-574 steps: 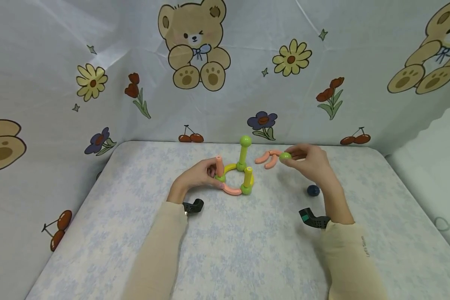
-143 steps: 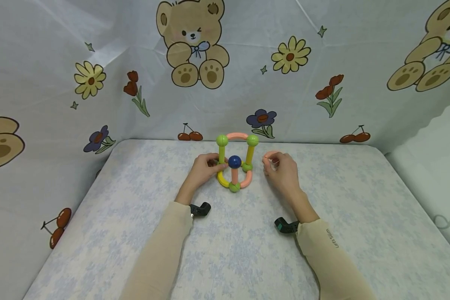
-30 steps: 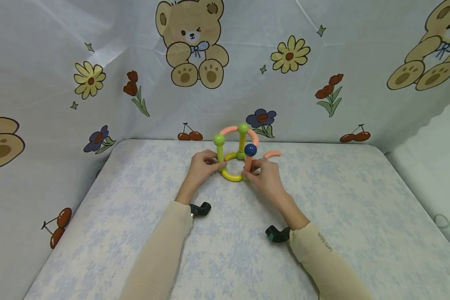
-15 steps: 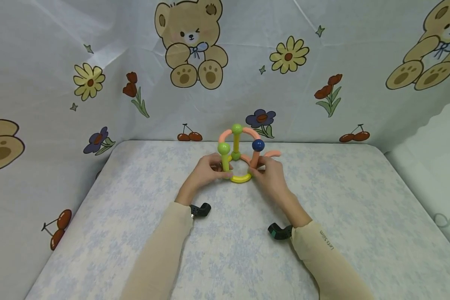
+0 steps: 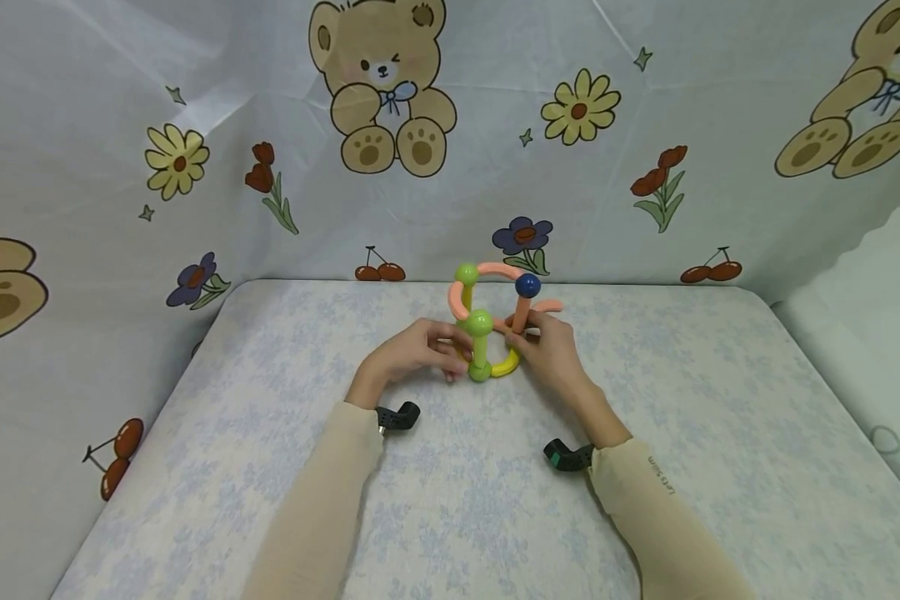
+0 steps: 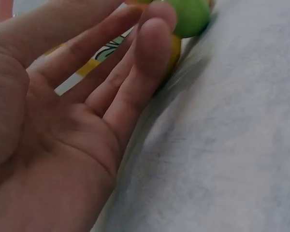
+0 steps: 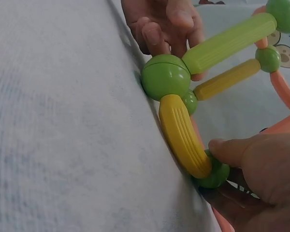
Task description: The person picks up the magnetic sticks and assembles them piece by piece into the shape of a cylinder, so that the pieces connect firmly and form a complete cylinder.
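Note:
A ball-and-stick toy frame [image 5: 480, 322] stands on the table, with green balls, upright sticks and curved sticks making a base ring and part of a top ring. A blue ball [image 5: 527, 286] caps its pink upright stick [image 5: 521, 315]. My right hand [image 5: 558, 358] grips the frame at the foot of that stick; in the right wrist view its thumb presses a green base ball [image 7: 215, 174] beside the yellow curved stick [image 7: 183, 137]. My left hand [image 5: 427, 354] is beside the light green upright stick [image 5: 480, 350], fingers loosely bent; contact there is unclear.
A loose pink curved stick [image 5: 547, 306] lies behind my right hand, partly hidden. The pale blue patterned table [image 5: 450, 500] meets a white cloth backdrop [image 5: 285, 83] printed with bears and flowers just behind the frame.
Since the oldest frame, a blue ball and pink top curves have joined the frame. Within the last second it has turned, its light green upright swinging to the front, and my left hand has loosened.

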### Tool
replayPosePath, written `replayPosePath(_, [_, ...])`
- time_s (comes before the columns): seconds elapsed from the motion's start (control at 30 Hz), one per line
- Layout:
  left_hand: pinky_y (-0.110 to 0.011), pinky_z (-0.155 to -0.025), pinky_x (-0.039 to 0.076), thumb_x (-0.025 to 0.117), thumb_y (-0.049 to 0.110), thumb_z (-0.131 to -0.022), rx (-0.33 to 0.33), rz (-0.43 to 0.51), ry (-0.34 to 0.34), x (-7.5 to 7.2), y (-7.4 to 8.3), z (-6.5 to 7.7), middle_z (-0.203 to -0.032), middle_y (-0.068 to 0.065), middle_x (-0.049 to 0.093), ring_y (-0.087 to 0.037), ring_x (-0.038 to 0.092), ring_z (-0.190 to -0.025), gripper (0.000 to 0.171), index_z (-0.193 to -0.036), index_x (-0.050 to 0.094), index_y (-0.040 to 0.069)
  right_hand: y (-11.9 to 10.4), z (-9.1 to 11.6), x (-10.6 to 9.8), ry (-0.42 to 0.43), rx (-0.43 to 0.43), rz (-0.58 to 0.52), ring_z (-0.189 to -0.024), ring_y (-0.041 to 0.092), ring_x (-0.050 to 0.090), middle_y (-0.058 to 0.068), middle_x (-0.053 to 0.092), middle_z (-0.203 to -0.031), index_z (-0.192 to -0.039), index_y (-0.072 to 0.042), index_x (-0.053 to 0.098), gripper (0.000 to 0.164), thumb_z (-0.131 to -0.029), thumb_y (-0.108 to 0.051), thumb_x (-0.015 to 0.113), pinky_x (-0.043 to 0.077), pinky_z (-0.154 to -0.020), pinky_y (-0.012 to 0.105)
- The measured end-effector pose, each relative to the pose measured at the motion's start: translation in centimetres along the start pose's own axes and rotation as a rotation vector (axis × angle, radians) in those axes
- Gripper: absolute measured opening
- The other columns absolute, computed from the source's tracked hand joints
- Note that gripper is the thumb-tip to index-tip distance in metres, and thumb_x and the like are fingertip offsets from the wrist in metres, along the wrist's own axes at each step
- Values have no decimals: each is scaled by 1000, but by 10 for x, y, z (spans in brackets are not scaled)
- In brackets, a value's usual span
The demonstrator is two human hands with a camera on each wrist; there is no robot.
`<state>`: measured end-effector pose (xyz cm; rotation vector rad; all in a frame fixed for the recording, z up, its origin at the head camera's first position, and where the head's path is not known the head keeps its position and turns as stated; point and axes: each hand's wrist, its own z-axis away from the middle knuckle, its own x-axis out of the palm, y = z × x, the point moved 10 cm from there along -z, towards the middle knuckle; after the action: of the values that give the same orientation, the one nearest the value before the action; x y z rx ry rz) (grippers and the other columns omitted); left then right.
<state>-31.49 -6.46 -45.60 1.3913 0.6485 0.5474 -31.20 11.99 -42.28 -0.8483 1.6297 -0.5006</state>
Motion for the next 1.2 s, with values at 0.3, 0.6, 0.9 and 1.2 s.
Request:
replayPosePath(0.3, [-31,-68,49,81,9,-93,52,-46,227,-34,0,8,-89,-11,72,-25,60,-78,11,-94,73,1,-3,-1,9,-66,-25,-62,-122,30,69,14,75,-123,-121,-5,73,22,-100,-13,75,58,-100,43])
replayPosePath(0.6, [-30,-58,47,91,21,-86,4,-254,466,-50,-1,14,-83,-6,63,-21,53,-65,31,-104,66,13,-5,3,13,-165,-9,-110,-129,31,65,12,68,-136,-136,-7,66,42,-95,2,63,54,-107,45])
replayPosePath(0.9, [-31,-66,49,86,24,-91,-11,-318,389,-43,-5,8,-92,-5,66,-22,56,-76,26,-115,77,21,13,-4,-13,-35,-73,192,-157,50,23,29,38,-163,-146,5,54,54,-93,8,59,21,-125,67])
replayPosePath(1.2, [-31,-65,49,85,26,-92,-6,-323,405,-44,-5,9,-91,-5,67,-23,55,-76,21,-111,78,22,12,-1,-14,26,-136,369,-142,52,44,31,58,-145,-134,7,64,35,-101,9,50,34,-120,61])
